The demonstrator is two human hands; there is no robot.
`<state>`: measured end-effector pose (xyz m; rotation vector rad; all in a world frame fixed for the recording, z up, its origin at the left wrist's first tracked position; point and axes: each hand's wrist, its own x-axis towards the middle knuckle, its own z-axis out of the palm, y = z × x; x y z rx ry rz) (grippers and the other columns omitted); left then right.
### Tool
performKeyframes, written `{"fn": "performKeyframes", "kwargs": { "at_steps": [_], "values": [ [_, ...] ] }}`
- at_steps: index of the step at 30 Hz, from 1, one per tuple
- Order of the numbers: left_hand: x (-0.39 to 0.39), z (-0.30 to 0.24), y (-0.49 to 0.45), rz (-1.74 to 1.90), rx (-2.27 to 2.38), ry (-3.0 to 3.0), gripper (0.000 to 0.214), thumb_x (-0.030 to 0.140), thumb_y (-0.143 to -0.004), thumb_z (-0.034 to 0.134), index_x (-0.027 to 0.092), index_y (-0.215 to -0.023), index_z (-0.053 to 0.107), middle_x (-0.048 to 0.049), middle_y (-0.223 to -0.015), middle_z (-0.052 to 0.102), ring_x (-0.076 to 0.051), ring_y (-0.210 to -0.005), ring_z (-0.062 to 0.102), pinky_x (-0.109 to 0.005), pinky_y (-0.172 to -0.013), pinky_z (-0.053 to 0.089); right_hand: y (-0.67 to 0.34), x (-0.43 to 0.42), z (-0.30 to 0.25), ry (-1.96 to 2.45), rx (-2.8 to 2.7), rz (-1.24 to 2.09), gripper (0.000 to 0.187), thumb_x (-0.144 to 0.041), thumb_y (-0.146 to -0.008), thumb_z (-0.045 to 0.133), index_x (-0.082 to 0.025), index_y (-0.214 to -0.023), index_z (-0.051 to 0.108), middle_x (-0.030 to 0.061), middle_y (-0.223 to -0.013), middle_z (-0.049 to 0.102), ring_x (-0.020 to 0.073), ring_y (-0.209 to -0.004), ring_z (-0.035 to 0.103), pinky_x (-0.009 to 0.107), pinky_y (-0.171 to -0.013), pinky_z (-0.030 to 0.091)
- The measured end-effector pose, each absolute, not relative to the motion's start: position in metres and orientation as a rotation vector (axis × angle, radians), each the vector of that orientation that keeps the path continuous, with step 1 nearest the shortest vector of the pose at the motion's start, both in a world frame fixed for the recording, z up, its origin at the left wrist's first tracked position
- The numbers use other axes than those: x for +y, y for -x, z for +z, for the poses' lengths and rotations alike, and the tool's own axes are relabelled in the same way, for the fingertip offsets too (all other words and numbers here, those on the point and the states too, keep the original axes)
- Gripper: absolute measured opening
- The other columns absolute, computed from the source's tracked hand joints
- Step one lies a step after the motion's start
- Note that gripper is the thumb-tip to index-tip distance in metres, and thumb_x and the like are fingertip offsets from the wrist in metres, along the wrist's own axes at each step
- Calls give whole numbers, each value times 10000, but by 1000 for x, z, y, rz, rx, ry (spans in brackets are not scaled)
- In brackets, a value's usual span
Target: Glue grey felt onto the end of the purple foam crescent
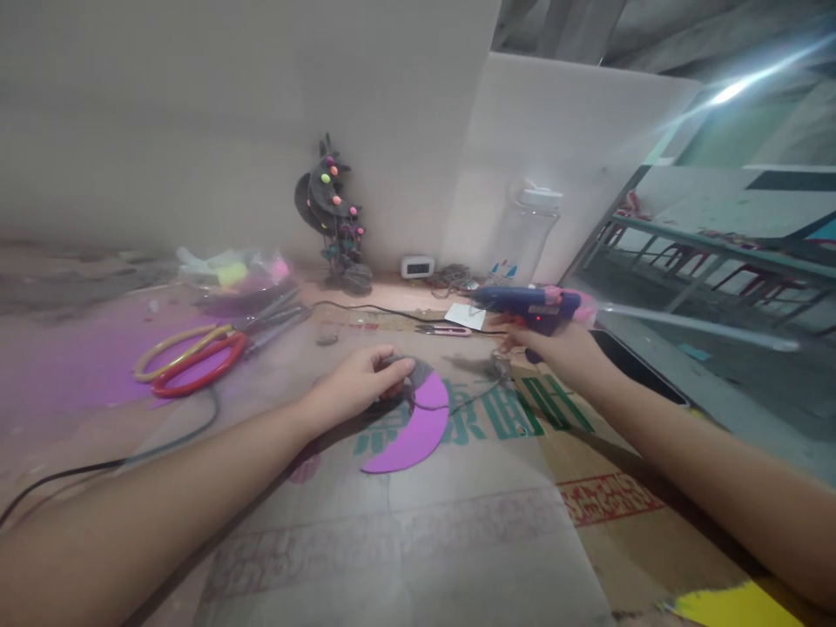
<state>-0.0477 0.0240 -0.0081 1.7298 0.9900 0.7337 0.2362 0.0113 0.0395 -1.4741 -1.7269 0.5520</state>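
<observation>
Purple crescent (424, 431): seen over the pale sheet (405, 544) on the printed cardboard (588, 549), in front of the wearer; whether it lies flat or is partly lifted cannot be told.
Left grip: upper end of the crescent, with its grey part (428, 373), is pinched between thumb and curled fingers of the left hand (379, 376); fingers closed, no gap seen.
Right grip: handle of the blue glue gun (529, 303) is wrapped by the right hand (545, 344); a tangle of grey cord (502, 366) is seen at its fingertips, too blurred to tell whether it is pinched.
Long axis: crescent is curved from the left fingertips down toward the wearer, bowed to the right, its free tip pointed back leftward.
Nearer hand: left, in contact; right is held well apart, to the right and farther out.
Nozzle: aimed leftward, beyond the crescent and apart from it.
Crescent relative to grip: most of the purple surface is left exposed, right of and nearer the wearer than the left fingertips.
</observation>
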Motion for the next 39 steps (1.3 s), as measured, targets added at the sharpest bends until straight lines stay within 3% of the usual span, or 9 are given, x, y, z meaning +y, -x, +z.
{"fn": "performKeyframes", "kwargs": {
  "at_steps": [3, 6, 15, 20, 39],
  "values": [
    [25, -8, 48, 801, 1042, -1762, 332, 468, -851, 514, 186, -677, 503, 50, -542, 495, -100, -493, 448, -224, -476, 321, -210, -11, 37, 1417, -1806, 570, 180, -369, -794, 599, -212, -837, 676, 30, -804, 722, 185, -698, 675, 288, -667, 523],
    [27, -9, 48, 851, 1064, -1762, 325, 453, -854, 511, 188, -666, 500, 48, -543, 510, -102, -500, 465, -225, -493, 339, -202, -23, 27, 1554, -1851, 547, 197, -404, -767, 604, -217, -745, 662, 22, -720, 701, 204, -672, 666, 303, -638, 528],
    [27, -11, 48, 862, 1059, -1736, 341, 464, -853, 507, 195, -647, 463, 44, -537, 519, -101, -482, 465, -230, -485, 341, -207, -27, 10, 1365, -2082, 652, 252, -458, -800, 613, -206, -797, 610, 29, -755, 645, 196, -693, 607, 294, -595, 464],
    [26, -9, 47, 860, 1055, -1734, 340, 469, -849, 509, 198, -650, 462, 51, -516, 501, -98, -463, 448, -230, -472, 327, -207, -25, 7, 1372, -2088, 645, 266, -461, -778, 647, -209, -744, 570, 0, -664, 578, 169, -616, 550, 281, -541, 417],
    [24, -6, 46, 840, 1090, -1751, 332, 450, -833, 519, 196, -632, 448, 53, -517, 493, -97, -461, 455, -228, -467, 321, -206, -25, 4, 1404, -2061, 714, 243, -431, -765, 666, -222, -719, 551, -12, -626, 563, 167, -584, 517, 294, -507, 401]
  ]
}}
